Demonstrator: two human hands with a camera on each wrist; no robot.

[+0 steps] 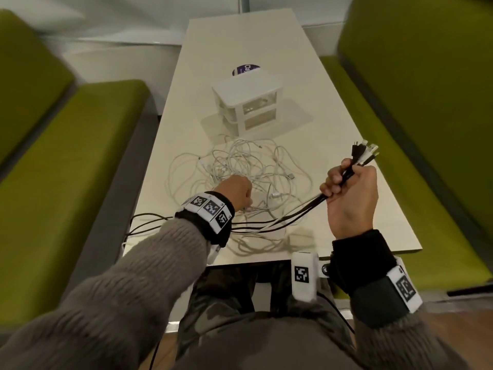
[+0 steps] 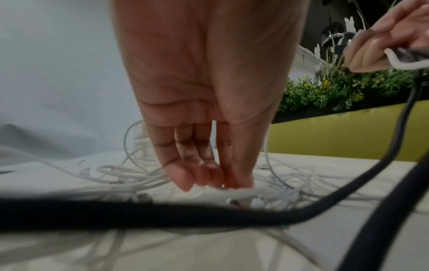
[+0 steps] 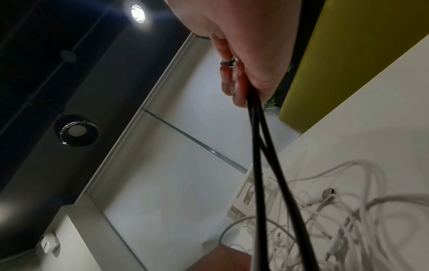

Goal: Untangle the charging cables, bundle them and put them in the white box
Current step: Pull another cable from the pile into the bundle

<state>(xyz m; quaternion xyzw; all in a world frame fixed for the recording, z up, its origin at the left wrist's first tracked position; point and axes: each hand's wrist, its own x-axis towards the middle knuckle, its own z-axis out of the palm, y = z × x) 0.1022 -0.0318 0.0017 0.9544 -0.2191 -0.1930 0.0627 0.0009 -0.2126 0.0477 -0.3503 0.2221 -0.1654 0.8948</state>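
A tangle of white charging cables (image 1: 248,169) lies in the middle of the cream table (image 1: 346,209), seen also in the right wrist view as white cables (image 3: 348,220). My right hand (image 1: 349,182) is raised at the right and grips a bunch of black and white cables (image 1: 354,161), plug ends fanned out above the fist; their black strands (image 3: 257,165) trail down across the table to the left edge. My left hand (image 1: 236,189) reaches down into the near side of the tangle, and its fingertips (image 2: 181,181) pinch a white cable (image 2: 232,191). The white box (image 1: 250,108), a small drawer unit, stands behind the tangle.
Green upholstered benches (image 1: 66,156) flank the table on both sides. A round dark sticker (image 1: 245,69) lies behind the box. A black cable (image 2: 162,214) crosses close under my left wrist. The table's near edge (image 1: 266,259) is just before my lap.
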